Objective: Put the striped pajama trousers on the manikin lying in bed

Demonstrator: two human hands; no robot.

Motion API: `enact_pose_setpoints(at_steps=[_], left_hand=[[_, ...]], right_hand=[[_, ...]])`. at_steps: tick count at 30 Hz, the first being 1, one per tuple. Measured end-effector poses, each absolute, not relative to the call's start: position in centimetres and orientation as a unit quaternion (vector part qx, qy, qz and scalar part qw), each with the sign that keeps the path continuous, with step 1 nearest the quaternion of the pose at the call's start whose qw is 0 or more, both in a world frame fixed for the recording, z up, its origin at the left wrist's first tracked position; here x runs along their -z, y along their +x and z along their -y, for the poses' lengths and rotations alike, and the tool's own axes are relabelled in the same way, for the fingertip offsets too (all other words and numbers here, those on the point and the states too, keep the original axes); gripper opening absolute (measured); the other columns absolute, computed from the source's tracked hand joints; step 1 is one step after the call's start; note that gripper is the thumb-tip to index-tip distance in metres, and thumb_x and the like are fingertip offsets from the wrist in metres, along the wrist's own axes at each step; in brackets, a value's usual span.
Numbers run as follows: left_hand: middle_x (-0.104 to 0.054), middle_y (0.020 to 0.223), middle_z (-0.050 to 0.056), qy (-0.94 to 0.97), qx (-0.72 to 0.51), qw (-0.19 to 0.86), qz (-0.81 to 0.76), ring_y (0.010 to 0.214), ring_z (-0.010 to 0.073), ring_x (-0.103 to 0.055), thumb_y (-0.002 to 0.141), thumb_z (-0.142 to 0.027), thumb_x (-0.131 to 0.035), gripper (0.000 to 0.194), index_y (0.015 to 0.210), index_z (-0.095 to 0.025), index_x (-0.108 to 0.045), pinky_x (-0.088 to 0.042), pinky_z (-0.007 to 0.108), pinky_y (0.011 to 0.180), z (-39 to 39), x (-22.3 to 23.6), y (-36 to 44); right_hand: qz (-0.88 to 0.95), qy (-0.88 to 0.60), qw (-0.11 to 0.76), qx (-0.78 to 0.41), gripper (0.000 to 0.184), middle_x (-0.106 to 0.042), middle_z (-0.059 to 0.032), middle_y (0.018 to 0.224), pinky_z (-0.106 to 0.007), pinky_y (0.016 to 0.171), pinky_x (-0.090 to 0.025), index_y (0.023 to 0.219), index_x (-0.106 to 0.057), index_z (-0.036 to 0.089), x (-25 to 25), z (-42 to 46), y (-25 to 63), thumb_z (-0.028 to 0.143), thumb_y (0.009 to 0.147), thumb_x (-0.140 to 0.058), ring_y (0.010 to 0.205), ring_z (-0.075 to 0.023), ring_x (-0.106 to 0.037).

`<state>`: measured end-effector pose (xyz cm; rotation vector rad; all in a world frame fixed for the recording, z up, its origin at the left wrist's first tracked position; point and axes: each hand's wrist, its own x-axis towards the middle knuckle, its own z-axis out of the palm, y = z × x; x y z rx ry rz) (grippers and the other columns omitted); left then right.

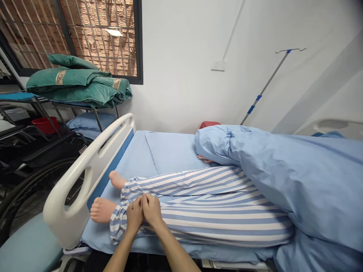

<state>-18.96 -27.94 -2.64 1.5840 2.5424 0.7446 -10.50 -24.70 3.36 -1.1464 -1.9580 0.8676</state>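
Note:
A figure with smooth, doll-like feet (102,210) lies on the bed in blue-and-white striped trousers (215,217). My left hand (134,214) rests on the nearer lower leg, just above the ankle, its fingers curled into the striped cloth. Right beside it, touching it, my right hand (151,207) is closed on the same trouser leg. The fingertips of both hands are partly hidden. A light blue quilt (272,177) is folded back over the upper body, and the fingers of the figure's hand (204,158) show under its edge.
A white footboard (70,204) stands left of the feet, above a light blue sheet (172,147). Beyond it are a wheelchair wheel (31,189), green folded bedding (82,83) and a red basin (46,124). An IV pole (266,85) rises behind the bed.

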Motion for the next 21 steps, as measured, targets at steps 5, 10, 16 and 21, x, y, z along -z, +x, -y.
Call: enact_pose_setpoints(at_steps=[5,10,16,21], left_hand=[[-0.068,0.093,0.009,0.523,-0.218,0.013,-0.824,0.082,0.0209,-0.060,0.079,-0.013,-0.041,0.028,0.099,-0.018,-0.061,-0.040,0.029,0.073,28.1,3.1,-19.3],[-0.067,0.075,0.006,0.501,-0.260,0.059,-0.823,0.070,0.0186,-0.059,0.087,-0.027,-0.035,0.026,0.084,-0.017,-0.059,-0.034,0.027,0.062,28.0,2.3,-18.9],[-0.065,0.073,0.006,0.461,-0.338,0.110,-0.813,0.067,0.0183,-0.056,0.084,-0.032,-0.036,0.026,0.077,-0.018,-0.057,-0.033,0.027,0.061,27.8,2.0,-18.9],[-0.058,0.061,0.002,0.428,-0.495,0.212,-0.726,0.062,0.0173,-0.053,0.079,-0.044,-0.039,0.033,0.062,-0.019,-0.052,-0.039,0.028,0.061,26.8,-0.5,-18.4]], right_hand=[[0.776,-0.416,0.361,-0.308,0.041,-0.057,-0.0007,0.056,-0.025,0.052,-0.021,0.060,-0.054,0.018,-4.0,25.5,-10.5,0.031,0.092,-0.031,0.051,-0.0108,-0.046],[0.747,-0.475,0.362,-0.293,0.042,-0.061,-0.0026,0.058,-0.025,0.051,-0.021,0.064,-0.057,0.017,-0.9,25.5,-10.6,0.033,0.092,-0.030,0.052,-0.0115,-0.050],[0.744,-0.487,0.360,-0.282,0.042,-0.064,-0.0047,0.062,-0.026,0.051,-0.021,0.065,-0.058,0.018,-0.3,25.4,-10.9,0.034,0.093,-0.031,0.056,-0.0134,-0.055],[0.701,-0.475,0.409,-0.339,0.042,-0.064,-0.0046,0.063,-0.025,0.053,-0.025,0.064,-0.057,0.018,-0.2,24.9,-10.9,0.033,0.092,-0.031,0.058,-0.0145,-0.055]])
